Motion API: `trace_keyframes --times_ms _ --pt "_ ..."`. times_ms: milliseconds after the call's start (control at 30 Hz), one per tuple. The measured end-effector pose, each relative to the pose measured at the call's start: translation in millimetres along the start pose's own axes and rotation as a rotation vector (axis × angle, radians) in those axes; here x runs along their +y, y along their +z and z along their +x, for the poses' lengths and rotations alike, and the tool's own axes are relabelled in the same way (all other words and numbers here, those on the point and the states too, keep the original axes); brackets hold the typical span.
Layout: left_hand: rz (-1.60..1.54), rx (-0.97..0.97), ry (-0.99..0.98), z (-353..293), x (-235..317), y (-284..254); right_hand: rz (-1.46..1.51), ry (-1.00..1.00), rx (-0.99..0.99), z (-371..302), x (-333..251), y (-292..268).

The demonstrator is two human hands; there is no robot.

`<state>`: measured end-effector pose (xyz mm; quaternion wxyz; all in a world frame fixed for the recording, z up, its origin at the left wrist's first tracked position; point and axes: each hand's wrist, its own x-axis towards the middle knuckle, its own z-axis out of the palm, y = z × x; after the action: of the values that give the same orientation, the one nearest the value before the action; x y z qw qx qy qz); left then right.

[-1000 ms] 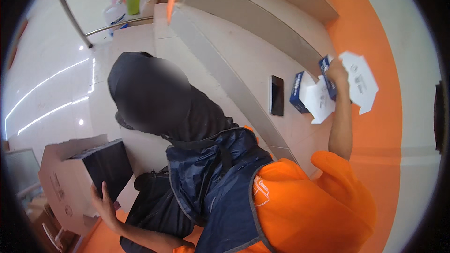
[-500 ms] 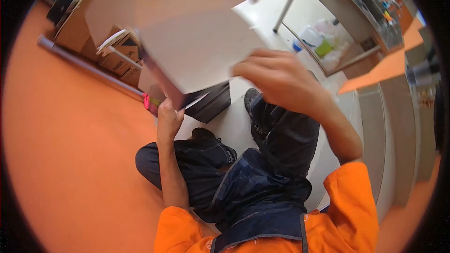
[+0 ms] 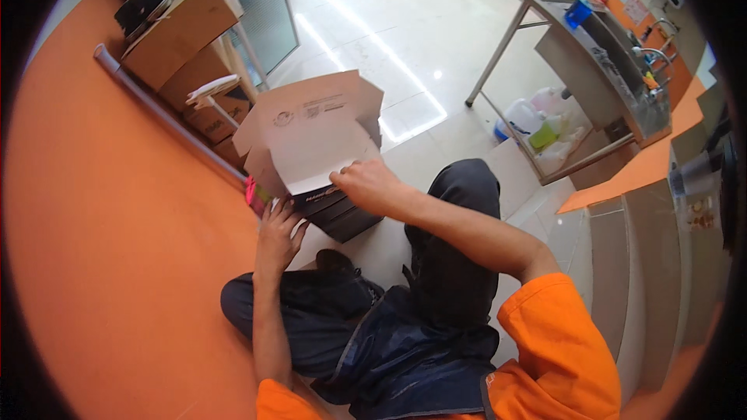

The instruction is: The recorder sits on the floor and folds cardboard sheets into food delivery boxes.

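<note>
An opened cardboard box [image 3: 319, 148], white inside and black outside, stands in front of me with its flaps raised. Below it is another black box [image 3: 348, 223], close to my feet. My right hand [image 3: 369, 187] is closed, its fingers curled at the near rim of the opened box. At that box's near left corner, my left hand [image 3: 280, 237] rests with fingers stretched and apart against the side. The inside bottom of the box is partly hidden by its near wall and my right hand.
Brown cartons [image 3: 187, 54] are stacked on the left beside a grey pipe [image 3: 163, 120] along the orange wall. A steel sink table [image 3: 583, 70] stands at the right, with plastic jugs [image 3: 537, 120] beneath it. Steps [image 3: 607, 264] lie at my right.
The opened box has come down from a raised, tilted position onto the black box below. My right hand has moved left to its rim; my left fingers have spread.
</note>
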<state>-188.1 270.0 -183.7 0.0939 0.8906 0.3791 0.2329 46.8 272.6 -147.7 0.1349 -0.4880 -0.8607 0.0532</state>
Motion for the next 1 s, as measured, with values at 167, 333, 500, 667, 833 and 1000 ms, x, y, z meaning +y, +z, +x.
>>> trace_keyframes --times_ms 167,333,500,667,833,1000 --pt "0.013 -0.091 0.033 14.1 0.6 -17.0 -0.048 0.075 0.007 0.7 -15.6 -3.6" --pt "-0.045 0.003 0.153 16.8 -0.1 -17.9 -0.109 0.106 -0.068 10.8 -15.6 -4.8" --pt "-0.045 -0.101 0.119 5.3 -8.7 -17.3 -0.227 0.019 -0.288 36.9 -15.9 3.9" --pt "-0.053 -0.145 0.179 14.3 -10.7 -15.9 0.196 -0.150 0.036 46.2 -42.5 25.0" --pt "-0.079 -0.211 0.094 16.3 -0.5 -27.2 0.291 -0.044 0.146 37.2 -52.2 12.0" --pt "-0.130 -0.276 0.053 15.8 -12.1 -29.9 0.125 -0.222 -0.020 37.2 -54.7 31.5"
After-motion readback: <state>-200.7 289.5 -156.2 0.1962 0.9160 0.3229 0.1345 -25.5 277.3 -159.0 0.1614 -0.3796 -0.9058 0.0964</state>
